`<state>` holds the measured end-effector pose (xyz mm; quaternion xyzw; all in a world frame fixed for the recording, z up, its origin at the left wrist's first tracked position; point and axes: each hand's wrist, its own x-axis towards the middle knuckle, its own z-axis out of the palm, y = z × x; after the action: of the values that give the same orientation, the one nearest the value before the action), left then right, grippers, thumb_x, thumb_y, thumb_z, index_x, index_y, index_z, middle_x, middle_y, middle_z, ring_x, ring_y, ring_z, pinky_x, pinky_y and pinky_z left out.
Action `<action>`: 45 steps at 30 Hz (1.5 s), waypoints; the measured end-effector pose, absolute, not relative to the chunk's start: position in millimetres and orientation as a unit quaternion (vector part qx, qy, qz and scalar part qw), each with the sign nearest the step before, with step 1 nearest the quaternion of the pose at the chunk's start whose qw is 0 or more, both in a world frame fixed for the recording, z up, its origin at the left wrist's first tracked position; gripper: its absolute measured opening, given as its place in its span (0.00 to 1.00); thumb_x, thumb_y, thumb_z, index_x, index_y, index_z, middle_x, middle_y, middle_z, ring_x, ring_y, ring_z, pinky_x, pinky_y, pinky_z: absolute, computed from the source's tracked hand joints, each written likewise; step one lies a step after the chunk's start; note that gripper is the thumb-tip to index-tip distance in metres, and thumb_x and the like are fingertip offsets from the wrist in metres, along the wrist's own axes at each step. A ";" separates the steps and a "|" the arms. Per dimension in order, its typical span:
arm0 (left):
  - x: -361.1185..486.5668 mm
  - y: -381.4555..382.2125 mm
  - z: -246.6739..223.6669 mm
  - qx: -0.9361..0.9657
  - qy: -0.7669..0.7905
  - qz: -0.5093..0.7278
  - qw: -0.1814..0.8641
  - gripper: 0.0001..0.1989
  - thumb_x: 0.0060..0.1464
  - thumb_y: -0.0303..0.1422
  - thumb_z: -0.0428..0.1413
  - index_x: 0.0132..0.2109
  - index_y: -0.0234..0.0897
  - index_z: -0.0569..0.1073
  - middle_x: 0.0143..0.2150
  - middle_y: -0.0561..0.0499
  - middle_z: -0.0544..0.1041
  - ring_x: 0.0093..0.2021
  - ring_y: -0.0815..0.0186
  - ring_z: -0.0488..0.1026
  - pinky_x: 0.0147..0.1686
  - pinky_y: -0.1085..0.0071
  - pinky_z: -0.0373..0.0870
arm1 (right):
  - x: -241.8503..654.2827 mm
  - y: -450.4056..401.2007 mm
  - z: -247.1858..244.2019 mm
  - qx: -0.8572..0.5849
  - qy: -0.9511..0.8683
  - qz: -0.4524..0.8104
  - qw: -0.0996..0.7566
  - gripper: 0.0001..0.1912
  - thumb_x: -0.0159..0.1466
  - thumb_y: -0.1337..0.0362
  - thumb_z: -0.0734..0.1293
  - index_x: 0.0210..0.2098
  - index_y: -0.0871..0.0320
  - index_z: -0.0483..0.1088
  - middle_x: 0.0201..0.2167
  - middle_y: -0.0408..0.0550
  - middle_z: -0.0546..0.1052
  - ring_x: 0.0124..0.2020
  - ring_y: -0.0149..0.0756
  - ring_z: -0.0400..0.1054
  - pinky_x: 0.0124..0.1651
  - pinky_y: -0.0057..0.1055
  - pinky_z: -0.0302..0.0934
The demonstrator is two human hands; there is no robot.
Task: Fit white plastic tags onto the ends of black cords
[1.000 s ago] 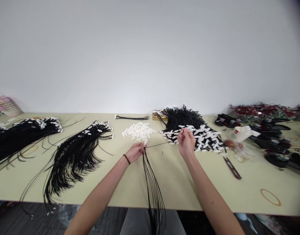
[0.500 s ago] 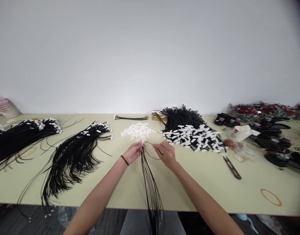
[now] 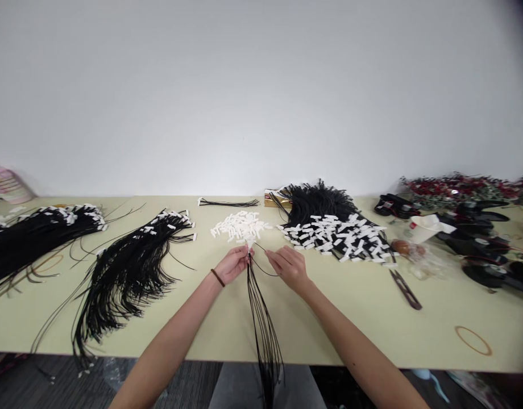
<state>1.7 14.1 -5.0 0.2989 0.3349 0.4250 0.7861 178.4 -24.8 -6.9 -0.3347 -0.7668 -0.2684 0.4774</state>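
Note:
Between its thumb and fingers, my left hand point(image 3: 232, 263) pinches a small white connector point(image 3: 250, 245). Several thin black wires point(image 3: 258, 307) run down from this connector over the table's front edge toward my lap. My right hand point(image 3: 289, 266), just to the right, has its fingertips closed on a single black wire point(image 3: 261, 246) whose end points at the connector. That wire curves in a loop below the fingers. Fingers partly cover the connector, so how the wire end meets it cannot be made out. Just beyond my hands lies a pile of loose white connectors point(image 3: 241, 225).
Wired black bundles with white connectors point(image 3: 129, 284) lie at the left. A larger heap of them point(image 3: 330, 227) is right of centre. Thread snips point(image 3: 405, 289), a rubber band point(image 3: 473, 341), a paper cup point(image 3: 425, 228) and black parts point(image 3: 478, 244) lie at the right.
Both hands stay almost in place. My right hand still holds the wire by the connector, with its loop slightly shifted; the view has tilted a little.

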 end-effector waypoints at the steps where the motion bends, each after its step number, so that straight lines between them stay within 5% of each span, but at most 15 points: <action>1: 1.7 13.9 -5.2 0.301 0.334 0.425 0.786 0.05 0.48 0.25 0.58 0.27 0.29 0.69 0.25 0.51 0.69 0.20 0.78 0.61 0.25 0.79 0.64 | 178.4 -24.8 -6.9 -0.335 -0.768 -0.268 0.475 0.04 0.61 0.70 0.63 0.31 0.58 0.69 0.18 0.42 0.65 0.22 0.27 0.56 0.26 0.27 0.51; 45: 0.3 15.8 -10.1 0.350 0.324 0.438 0.762 0.11 0.41 0.32 0.63 0.27 0.30 0.70 0.26 0.52 0.70 0.22 0.77 0.62 0.27 0.78 0.62 | 174.6 -26.6 -3.5 -0.357 -0.741 -0.267 0.502 0.04 0.58 0.70 0.64 0.28 0.58 0.65 0.18 0.41 0.64 0.22 0.28 0.56 0.26 0.27 0.49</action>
<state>0.3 15.8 -10.1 0.3496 0.3242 0.4380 0.7621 174.6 -26.6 -3.5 -0.3565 -0.7411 -0.2668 0.5024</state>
